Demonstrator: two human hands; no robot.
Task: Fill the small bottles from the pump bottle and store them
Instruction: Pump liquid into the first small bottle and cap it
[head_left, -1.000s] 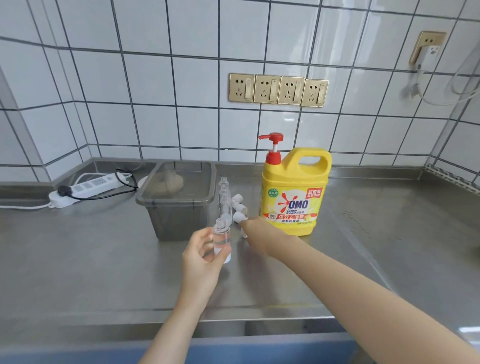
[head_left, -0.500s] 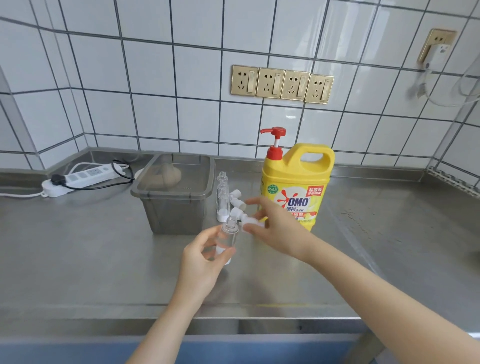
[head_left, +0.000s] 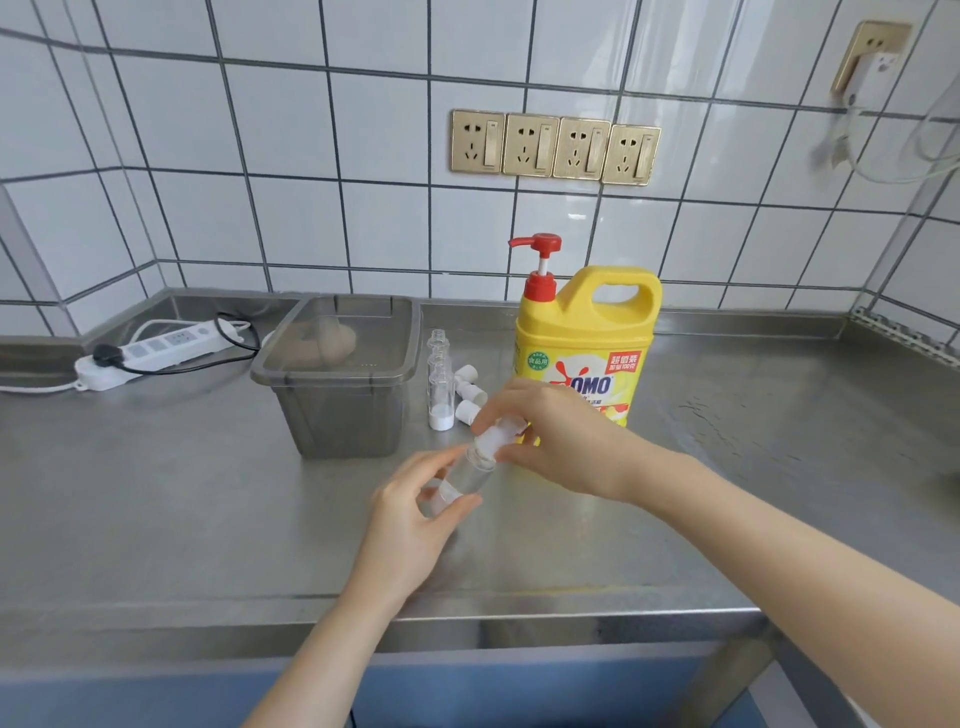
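My left hand (head_left: 415, 525) grips a small clear bottle (head_left: 467, 475), tilted toward the right, above the steel counter. My right hand (head_left: 550, 441) pinches a white cap (head_left: 493, 436) at that bottle's neck. Behind them stands the yellow pump bottle (head_left: 592, 332) with a red pump head. Left of it, small clear bottles (head_left: 440, 384) stand in a row, with loose white caps (head_left: 467, 387) beside them. A grey translucent storage box (head_left: 337, 374) sits further left, lid on.
A white power strip (head_left: 150, 348) with a black cable lies at the back left of the steel counter (head_left: 156, 493). Four gold wall sockets (head_left: 556, 147) sit above the pump bottle. The counter's front edge runs just below my wrists.
My right hand picked a white cap from beside the pump bottle and brought it to the neck of the bottle in my left hand. The bottle tilted to the right.
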